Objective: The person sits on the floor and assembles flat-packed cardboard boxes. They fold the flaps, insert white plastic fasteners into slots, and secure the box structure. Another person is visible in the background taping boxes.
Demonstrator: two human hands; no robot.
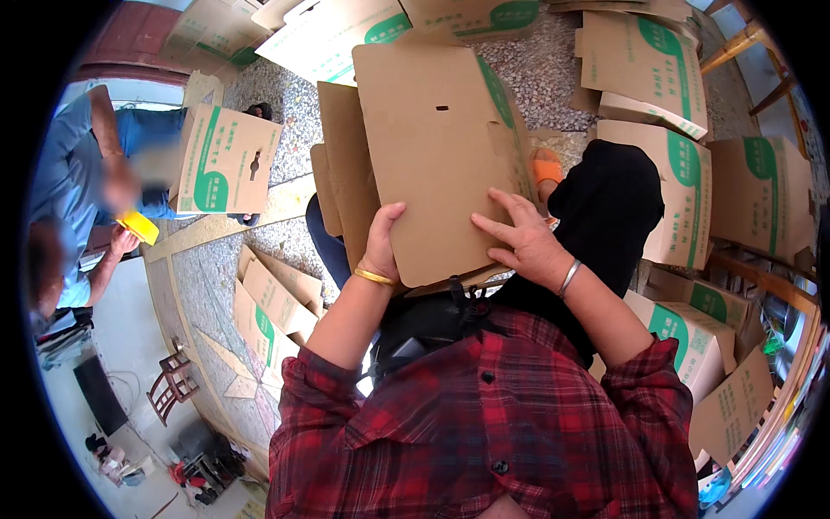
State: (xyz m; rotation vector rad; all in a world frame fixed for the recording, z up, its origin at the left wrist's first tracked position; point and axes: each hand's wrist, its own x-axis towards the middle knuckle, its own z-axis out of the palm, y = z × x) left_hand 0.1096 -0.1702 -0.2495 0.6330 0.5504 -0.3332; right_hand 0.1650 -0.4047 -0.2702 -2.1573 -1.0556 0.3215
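Observation:
A brown cardboard box [432, 164] with its flaps spread stands before me, above my lap and between my knees. Its broad plain flap has a small dark slot near the middle, and green print shows on the far right side. At the near left edge my left hand [380, 246] grips the cardboard, thumb up along the edge and the other fingers hidden behind it. My right hand [526, 238] lies on the flap's lower right part with its fingers spread, holding nothing. Another flap [350, 173] sticks out on the left side. The box's inside is hidden.
Printed cardboard boxes [653, 186] stand close on my right, with more [657, 60] at the far right. Folded cardboard [272, 303] lies on the floor at left. Beyond it another person holds a yellow object [138, 227] beside an upright box [229, 160].

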